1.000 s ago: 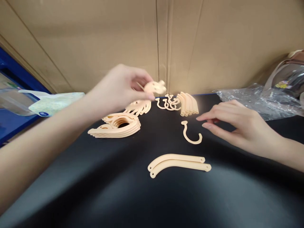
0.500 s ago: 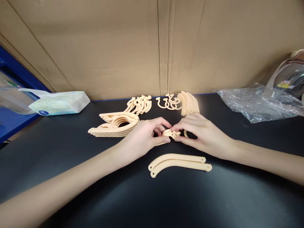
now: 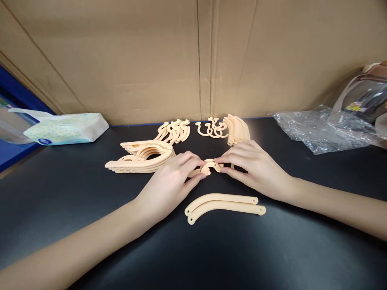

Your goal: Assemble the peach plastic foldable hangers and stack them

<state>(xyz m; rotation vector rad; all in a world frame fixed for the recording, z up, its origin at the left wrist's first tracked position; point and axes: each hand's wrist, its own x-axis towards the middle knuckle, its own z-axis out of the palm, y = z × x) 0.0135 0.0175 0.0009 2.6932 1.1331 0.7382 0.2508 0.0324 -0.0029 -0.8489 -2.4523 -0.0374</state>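
Observation:
Between my two hands are small curved beige plastic hanger pieces (image 3: 208, 166), with a hole showing in one. My left hand (image 3: 178, 173) pinches their left end between thumb and fingers. On their right end, my right hand (image 3: 250, 167) grips with thumb and fingertips. How the pieces fit together is partly hidden by my fingers. A thin beige part (image 3: 232, 165) peeks out beneath my right hand. Nearer to me, two long curved hanger arms (image 3: 225, 204) with holes at their ends lie side by side on the black table (image 3: 229, 253).
Left of my hands lies a stack of folded hangers (image 3: 139, 161). Behind are several small curved parts (image 3: 173, 132), several hooks (image 3: 211, 129) and a row of hanger arms (image 3: 238, 129). A tissue pack (image 3: 69, 128) lies left; crumpled clear plastic (image 3: 320, 131) and a bag (image 3: 363, 96) are right.
My left hand has shifted slightly left, and the curved pieces between my hands now show a more open arch. The view has moved a little.

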